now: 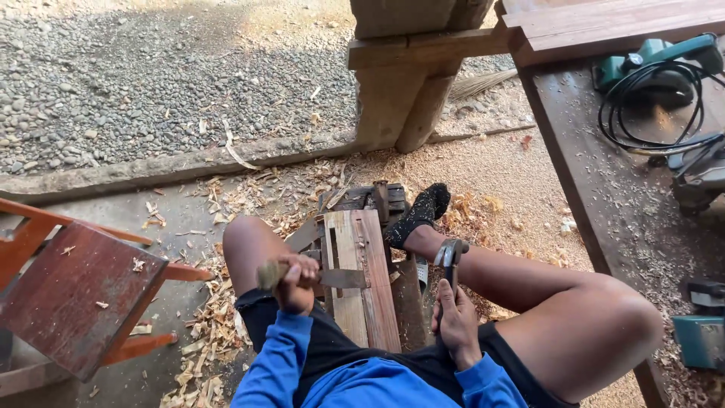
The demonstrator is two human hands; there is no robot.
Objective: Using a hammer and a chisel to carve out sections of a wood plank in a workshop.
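I see the wooden plank [362, 279] lying lengthwise between the knees, and I place everything else by it. My left hand [296, 283] is clamped around a chisel [317, 277] whose blade rests across the plank's left edge. Just right of the plank, my right hand [455, 321] grips a hammer [450, 261], head raised. Wood shavings [208, 332] litter the ground left of the plank.

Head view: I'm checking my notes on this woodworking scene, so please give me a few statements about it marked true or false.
1. The left hand grips a chisel laid across the wooden plank. True.
2. The right hand holds a saw. False: it holds a hammer.
3. A red-brown wooden chair stands to the person's left. True.
4. The workbench carries no tools. False: a teal power tool with a black cable lies there.
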